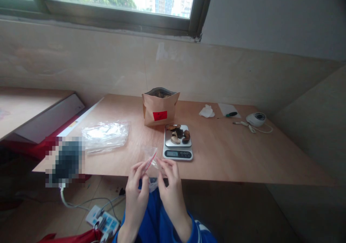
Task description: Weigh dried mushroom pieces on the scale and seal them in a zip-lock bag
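Between my hands is a small clear zip bag (149,152) with a red strip along its mouth, held at the table's front edge. My left hand (137,183) pinches the bag's left side by the red strip. On the other side, my right hand (171,180) has its fingertips closed on the clear plastic. Just beyond stands a white kitchen scale (178,154) with a lit display, too small to read. Several dried mushroom pieces (175,139) lie on its metal plate. Behind the scale is an open brown paper pouch (160,107) with a red label and brownish contents.
A stack of clear zip bags (106,136) lies at the left, near a pixelated dark object (66,162) with a cable. Crumpled tissue (207,111), a green-handled screwdriver (231,114) and a white dome camera (255,119) sit at the back right. A power strip (103,219) is on the floor.
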`<state>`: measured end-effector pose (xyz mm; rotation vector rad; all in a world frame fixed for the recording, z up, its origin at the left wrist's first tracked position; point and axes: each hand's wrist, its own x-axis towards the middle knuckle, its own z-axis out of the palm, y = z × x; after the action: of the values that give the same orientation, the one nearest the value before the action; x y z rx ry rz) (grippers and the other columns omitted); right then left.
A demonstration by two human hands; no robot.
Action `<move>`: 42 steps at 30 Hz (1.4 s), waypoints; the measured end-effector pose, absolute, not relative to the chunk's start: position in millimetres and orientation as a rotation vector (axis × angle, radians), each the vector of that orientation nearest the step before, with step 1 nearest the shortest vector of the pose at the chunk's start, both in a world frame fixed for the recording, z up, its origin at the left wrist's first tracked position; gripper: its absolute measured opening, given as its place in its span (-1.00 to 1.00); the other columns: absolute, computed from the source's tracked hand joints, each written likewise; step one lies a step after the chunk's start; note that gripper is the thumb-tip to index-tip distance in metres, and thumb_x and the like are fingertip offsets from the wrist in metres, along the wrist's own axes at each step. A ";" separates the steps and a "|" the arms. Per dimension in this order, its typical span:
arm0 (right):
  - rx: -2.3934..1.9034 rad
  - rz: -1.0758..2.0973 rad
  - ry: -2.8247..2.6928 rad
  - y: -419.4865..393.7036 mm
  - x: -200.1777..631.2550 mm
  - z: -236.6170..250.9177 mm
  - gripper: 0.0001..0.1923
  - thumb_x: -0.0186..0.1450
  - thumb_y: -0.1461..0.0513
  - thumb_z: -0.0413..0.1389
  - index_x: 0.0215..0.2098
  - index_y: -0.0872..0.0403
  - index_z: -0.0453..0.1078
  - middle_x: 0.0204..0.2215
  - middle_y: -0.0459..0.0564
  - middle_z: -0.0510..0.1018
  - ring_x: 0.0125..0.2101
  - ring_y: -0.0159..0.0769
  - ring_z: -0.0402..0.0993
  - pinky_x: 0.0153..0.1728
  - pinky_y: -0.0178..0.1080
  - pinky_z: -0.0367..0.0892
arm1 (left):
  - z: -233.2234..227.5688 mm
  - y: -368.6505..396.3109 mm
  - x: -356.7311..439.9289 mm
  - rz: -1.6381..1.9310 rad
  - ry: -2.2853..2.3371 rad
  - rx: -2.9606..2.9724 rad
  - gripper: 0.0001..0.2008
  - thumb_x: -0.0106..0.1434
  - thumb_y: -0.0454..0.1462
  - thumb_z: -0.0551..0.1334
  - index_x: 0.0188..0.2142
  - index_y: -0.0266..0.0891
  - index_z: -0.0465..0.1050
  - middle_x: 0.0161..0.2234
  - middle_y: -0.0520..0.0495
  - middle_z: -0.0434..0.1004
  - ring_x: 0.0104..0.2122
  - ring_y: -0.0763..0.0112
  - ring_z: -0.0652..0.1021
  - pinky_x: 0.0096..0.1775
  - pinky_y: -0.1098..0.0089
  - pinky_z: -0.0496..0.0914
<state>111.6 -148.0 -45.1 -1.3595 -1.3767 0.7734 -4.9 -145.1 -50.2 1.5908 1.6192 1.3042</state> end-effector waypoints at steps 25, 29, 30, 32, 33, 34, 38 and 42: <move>-1.223 1.268 -1.265 -140.3 134.1 -39.3 -0.79 0.28 0.09 0.15 -0.35 0.07 0.35 -0.44 -0.10 0.48 -0.40 -0.34 0.47 -0.32 -0.31 0.38 | -65.0 -111.0 -27.8 1.070 1.186 1.744 -0.51 0.34 -0.12 0.05 0.22 -0.18 0.14 0.12 -0.24 0.37 0.14 0.11 0.37 0.16 0.05 0.18; -1.179 1.291 -1.418 -130.7 142.6 -30.0 -0.78 0.30 0.07 0.13 -0.28 0.07 0.41 -0.37 -0.08 0.52 -0.34 -0.32 0.50 -0.28 -0.31 0.39 | -68.6 -102.1 -25.6 1.079 1.147 1.700 -0.52 0.32 -0.07 0.00 0.16 -0.18 0.30 0.14 -0.17 0.37 0.13 0.08 0.36 0.19 0.04 0.13; -1.164 1.268 -1.483 -126.1 147.6 -27.1 -0.76 0.32 0.06 0.10 -0.26 0.06 0.43 -0.34 -0.06 0.52 -0.30 -0.31 0.50 -0.25 -0.30 0.39 | -69.0 -98.5 -25.6 1.078 1.150 1.691 -0.54 0.31 -0.07 -0.02 0.09 -0.19 0.37 0.09 -0.16 0.42 0.10 0.07 0.38 0.18 0.04 0.15; -1.168 1.148 -1.582 -112.6 161.7 -22.5 -0.72 0.37 0.06 0.01 -0.22 0.05 0.45 -0.27 -0.02 0.51 -0.22 -0.29 0.49 -0.18 -0.28 0.38 | -67.0 -87.2 -26.9 1.101 1.174 1.672 -0.57 0.30 -0.09 -0.04 -0.08 -0.23 0.48 -0.06 -0.16 0.49 0.00 0.08 0.44 0.12 0.04 0.22; -1.194 1.058 -1.605 -103.7 170.6 -21.1 -0.71 0.39 0.06 -0.02 -0.22 0.05 0.46 -0.25 0.00 0.50 -0.19 -0.28 0.48 -0.17 -0.27 0.38 | -63.6 -79.1 -28.2 1.121 1.189 1.675 -0.58 0.30 -0.11 -0.05 -0.14 -0.25 0.49 -0.12 -0.16 0.50 -0.05 0.09 0.45 0.09 0.06 0.26; -1.236 0.956 -1.609 -93.4 180.4 -20.6 -0.71 0.40 0.08 -0.04 -0.22 0.05 0.46 -0.23 0.01 0.49 -0.18 -0.27 0.47 -0.16 -0.26 0.38 | -57.9 -69.3 -29.8 1.153 1.202 1.696 -0.60 0.29 -0.13 -0.06 -0.18 -0.25 0.50 -0.16 -0.16 0.50 -0.07 0.11 0.46 0.06 0.07 0.28; -1.431 0.608 -1.642 -46.8 220.7 -27.3 -0.75 0.37 0.18 -0.06 -0.21 0.07 0.44 -0.20 0.06 0.44 -0.21 -0.23 0.45 -0.13 -0.16 0.39 | -10.0 -20.4 -33.6 1.258 1.217 1.979 -0.57 0.27 -0.18 -0.01 0.06 -0.19 0.38 -0.06 -0.14 0.39 -0.06 0.18 0.42 -0.01 0.12 0.35; -1.530 0.474 -1.798 -10.1 246.0 -40.0 -0.75 0.35 0.20 -0.04 -0.14 0.06 0.44 -0.14 0.10 0.41 -0.07 -0.14 0.39 0.04 -0.02 0.30 | 49.2 23.5 -25.0 1.293 1.115 2.277 -0.47 0.26 -0.21 0.00 0.24 -0.08 0.16 0.27 -0.12 0.11 0.17 0.11 0.27 -0.02 0.16 0.38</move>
<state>246.0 -10.1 -40.0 -1.5302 -1.7979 0.4736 -25.0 23.5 49.2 2.2772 1.1155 1.2929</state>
